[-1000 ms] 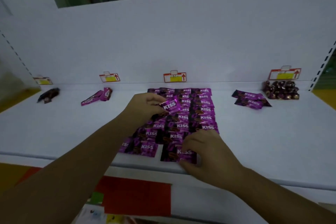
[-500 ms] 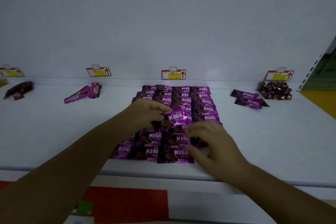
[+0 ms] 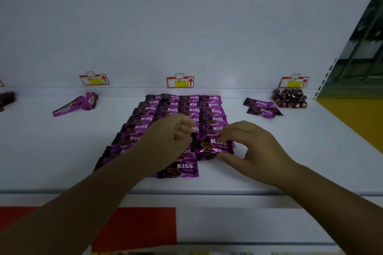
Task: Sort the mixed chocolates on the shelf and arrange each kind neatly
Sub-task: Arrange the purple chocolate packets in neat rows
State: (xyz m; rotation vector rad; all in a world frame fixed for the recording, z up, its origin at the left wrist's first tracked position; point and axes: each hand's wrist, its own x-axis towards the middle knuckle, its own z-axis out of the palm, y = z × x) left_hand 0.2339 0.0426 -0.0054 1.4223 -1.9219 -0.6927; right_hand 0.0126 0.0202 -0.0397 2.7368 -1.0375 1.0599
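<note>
Purple Kiss chocolate packets (image 3: 176, 107) lie in neat overlapping rows in the middle of the white shelf (image 3: 269, 176). One Kiss packet (image 3: 207, 145) is held over the front right of these rows. My right hand (image 3: 250, 149) pinches its right end between thumb and forefinger. My left hand (image 3: 167, 141) has its fingers curled at the packet's left end. Two more Kiss packets (image 3: 262, 108) lie apart at the right. Beside them is a heap of dark foil-wrapped chocolates (image 3: 290, 98). My left forearm hides the near left rows.
Purple chocolate bars (image 3: 72, 105) lie at the left, and dark wrapped pieces (image 3: 7, 98) at the far left edge. Red-and-yellow price tags (image 3: 179, 82) stand along the back panel. A red strip (image 3: 134, 227) shows below the shelf's front edge.
The packet held in my left hand has come down to the front right of the rows. My right hand has left the front packets and now pinches its right end.
</note>
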